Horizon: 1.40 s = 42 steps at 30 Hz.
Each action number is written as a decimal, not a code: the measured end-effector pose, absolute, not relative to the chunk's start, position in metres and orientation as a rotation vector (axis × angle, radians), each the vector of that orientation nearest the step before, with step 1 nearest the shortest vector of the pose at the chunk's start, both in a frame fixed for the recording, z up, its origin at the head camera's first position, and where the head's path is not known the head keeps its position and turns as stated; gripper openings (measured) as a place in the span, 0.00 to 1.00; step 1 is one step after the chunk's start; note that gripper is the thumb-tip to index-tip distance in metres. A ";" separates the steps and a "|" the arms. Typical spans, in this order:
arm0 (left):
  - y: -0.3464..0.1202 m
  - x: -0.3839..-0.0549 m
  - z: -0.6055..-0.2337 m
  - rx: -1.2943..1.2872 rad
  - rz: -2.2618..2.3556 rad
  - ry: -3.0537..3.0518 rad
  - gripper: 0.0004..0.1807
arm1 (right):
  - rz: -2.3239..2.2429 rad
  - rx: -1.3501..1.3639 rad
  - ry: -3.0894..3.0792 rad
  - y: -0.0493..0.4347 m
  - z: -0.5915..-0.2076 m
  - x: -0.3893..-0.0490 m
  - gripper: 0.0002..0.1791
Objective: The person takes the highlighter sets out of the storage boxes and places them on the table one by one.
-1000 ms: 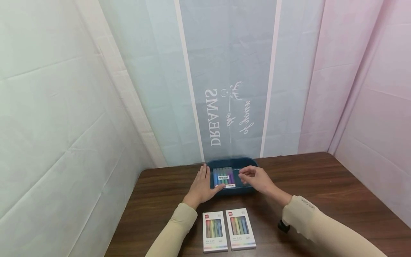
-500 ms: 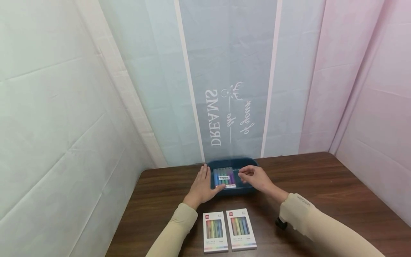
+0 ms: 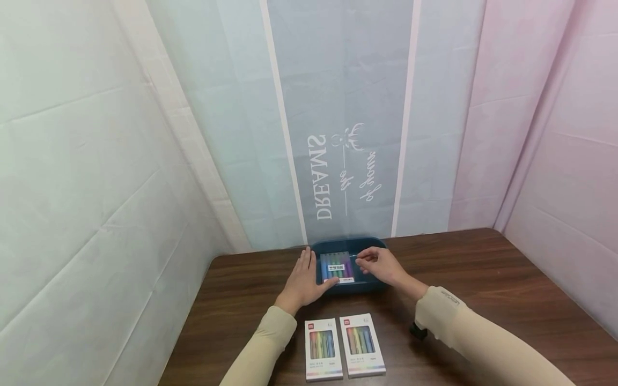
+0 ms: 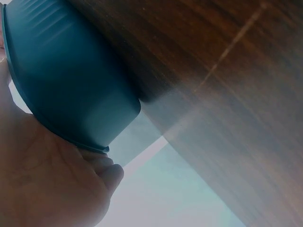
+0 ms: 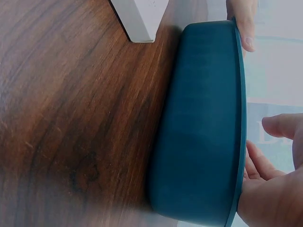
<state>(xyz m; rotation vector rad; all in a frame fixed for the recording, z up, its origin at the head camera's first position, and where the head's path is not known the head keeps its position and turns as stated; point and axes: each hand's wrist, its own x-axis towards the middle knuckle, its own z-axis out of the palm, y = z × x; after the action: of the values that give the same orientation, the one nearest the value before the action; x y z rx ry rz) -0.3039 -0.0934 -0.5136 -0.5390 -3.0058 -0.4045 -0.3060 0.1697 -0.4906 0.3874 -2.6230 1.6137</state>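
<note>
A dark teal plastic tub [image 3: 363, 286] stands at the back of the table. In its left part lies a clear pack of coloured pens [image 3: 337, 267] with a white label. My left hand [image 3: 300, 283] rests on the tub's left rim, fingers straight and thumb over the front rim. In the left wrist view the palm lies against the rim of the tub [image 4: 71, 90]. My right hand [image 3: 384, 269] is over the right rim, fingers loosely bent into the tub. In the right wrist view its thumb stands apart from the fingers, and I see nothing held.
Two white window boxes of coloured pens lie side by side in front of the tub, a left box [image 3: 323, 349] and a right box [image 3: 362, 344]. A patterned curtain [image 3: 347, 107] hangs directly behind the table [image 3: 463, 289]. Pale cloth walls flank both sides.
My right hand has shifted slightly to the left, its forearm following. The left hand, the tub, the pack of pens and both boxes stay in place.
</note>
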 end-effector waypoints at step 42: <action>-0.093 -0.300 -0.511 -0.544 -0.413 -2.999 0.62 | 1.343 0.266 -2.890 0.148 -0.494 -0.321 0.17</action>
<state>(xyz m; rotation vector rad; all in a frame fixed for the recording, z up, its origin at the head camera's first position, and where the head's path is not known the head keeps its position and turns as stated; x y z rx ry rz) -0.2998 -0.0927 -0.5113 -0.5441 -2.9991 -0.4126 -0.3213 0.1477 -0.4944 0.2656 -2.8903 1.3427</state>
